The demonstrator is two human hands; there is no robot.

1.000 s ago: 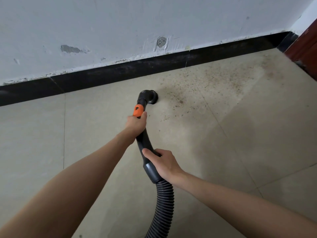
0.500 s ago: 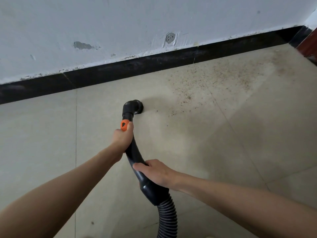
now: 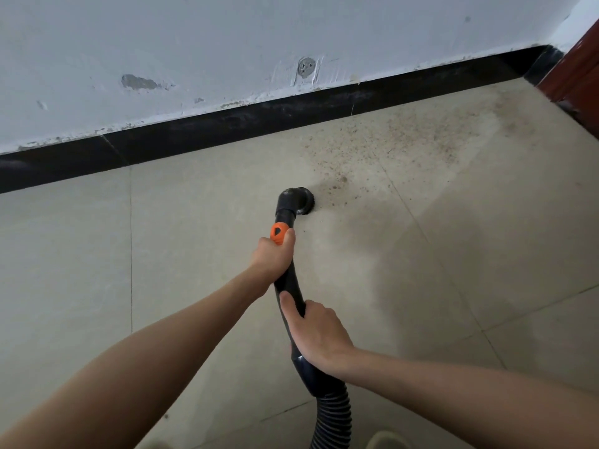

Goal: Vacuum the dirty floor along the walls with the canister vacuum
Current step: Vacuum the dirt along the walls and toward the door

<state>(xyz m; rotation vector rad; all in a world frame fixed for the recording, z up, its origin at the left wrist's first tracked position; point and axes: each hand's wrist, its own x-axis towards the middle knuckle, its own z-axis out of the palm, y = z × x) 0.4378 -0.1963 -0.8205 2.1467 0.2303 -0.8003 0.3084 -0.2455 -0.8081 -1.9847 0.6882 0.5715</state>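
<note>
My left hand and right hand grip the curved black plastic vacuum wand; its round brush nozzle sits at the near edge of the brown grit patch, which lies unvacuumed between the nozzle and the black skirting.

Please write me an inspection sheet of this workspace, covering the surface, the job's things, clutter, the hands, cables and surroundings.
Surface: beige tiled floor; brown dirt specks spread from the nozzle toward the far right corner.
Job's things: black vacuum wand with orange button; round nozzle is at the near edge of the dirt; canister not in view.
Clutter: nothing seen.
Hands: left hand grips the wand just below the button; right hand holds it lower, near the hose joint.
Cables: no cord seen; ribbed hose runs out of the bottom of the frame.
Surroundings: white wall with chipped patches, black skirting, red-brown door frame at the right.
</note>
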